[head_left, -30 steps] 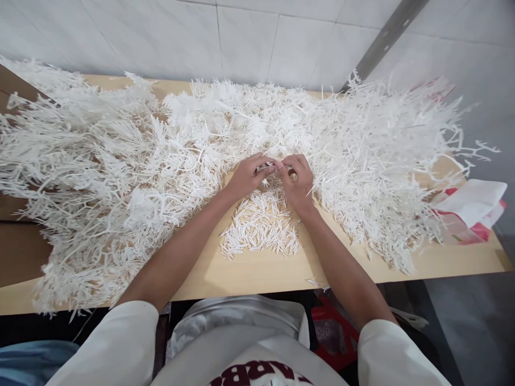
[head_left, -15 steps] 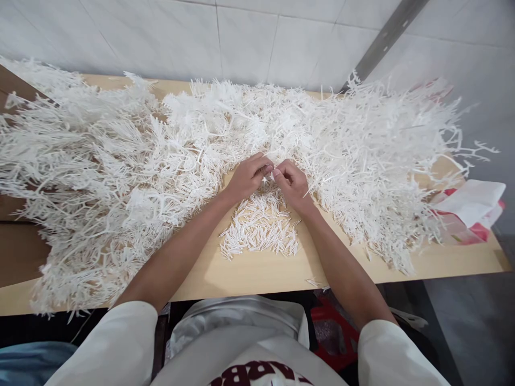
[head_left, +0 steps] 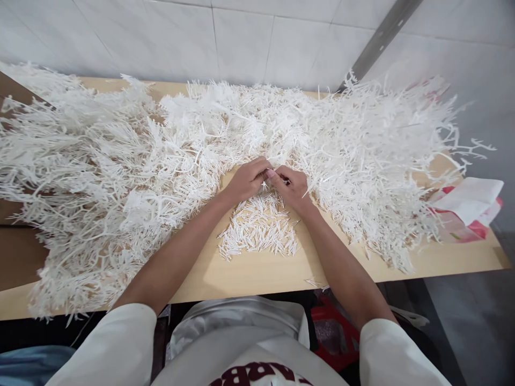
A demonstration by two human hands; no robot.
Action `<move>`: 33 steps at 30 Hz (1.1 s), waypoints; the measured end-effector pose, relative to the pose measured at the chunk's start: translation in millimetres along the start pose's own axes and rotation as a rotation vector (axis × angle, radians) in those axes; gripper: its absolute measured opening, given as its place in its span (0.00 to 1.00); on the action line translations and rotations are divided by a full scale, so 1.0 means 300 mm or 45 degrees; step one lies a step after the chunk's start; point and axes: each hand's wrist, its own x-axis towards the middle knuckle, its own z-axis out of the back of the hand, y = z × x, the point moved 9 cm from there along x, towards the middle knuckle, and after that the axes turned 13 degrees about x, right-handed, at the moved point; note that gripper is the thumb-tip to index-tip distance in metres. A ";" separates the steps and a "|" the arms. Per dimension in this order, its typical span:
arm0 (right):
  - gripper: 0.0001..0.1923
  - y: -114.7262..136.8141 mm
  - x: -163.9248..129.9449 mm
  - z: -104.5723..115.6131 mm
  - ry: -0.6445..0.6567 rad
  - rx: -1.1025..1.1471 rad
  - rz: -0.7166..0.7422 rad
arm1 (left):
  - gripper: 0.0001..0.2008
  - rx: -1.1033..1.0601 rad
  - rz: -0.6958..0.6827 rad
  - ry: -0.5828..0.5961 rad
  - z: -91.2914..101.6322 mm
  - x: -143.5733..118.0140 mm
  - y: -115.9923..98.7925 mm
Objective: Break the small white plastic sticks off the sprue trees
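Observation:
My left hand point(head_left: 248, 181) and my right hand point(head_left: 293, 186) meet over the middle of the table, fingertips pinched together. Between them is a small white plastic sprig point(head_left: 264, 185), mostly hidden by the fingers. Just below the hands lies a loose pile of short white plastic sticks point(head_left: 259, 230). Branching white plastic sprigs point(head_left: 153, 155) are heaped to the left, behind and to the right of both hands.
The wooden table point(head_left: 249, 279) stands against a tiled wall point(head_left: 241, 43). At the right end lies a pink and white plastic bag point(head_left: 469, 206). A brown cardboard box point(head_left: 20, 254) is at the left edge. Below the table edge shows a red plastic object point(head_left: 336, 327).
My fingertips have come closer together, the right thumb now reaching over to the left fingers. The heaps and the stick pile look the same; the view has shifted slightly.

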 end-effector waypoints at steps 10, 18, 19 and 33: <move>0.13 0.110 -0.046 0.011 -0.176 -0.204 0.334 | 0.14 -0.154 0.200 -0.244 0.059 0.002 0.091; 0.10 0.000 0.000 0.026 -0.196 -0.112 0.057 | 0.15 -0.021 0.059 -0.215 0.045 -0.001 0.038; 0.10 -0.002 0.001 0.014 -0.151 -0.123 0.072 | 0.15 -0.002 0.050 -0.213 0.045 -0.002 0.037; 0.15 0.064 -0.052 0.121 -0.561 -0.103 0.247 | 0.11 0.134 0.024 -0.098 0.012 0.002 0.041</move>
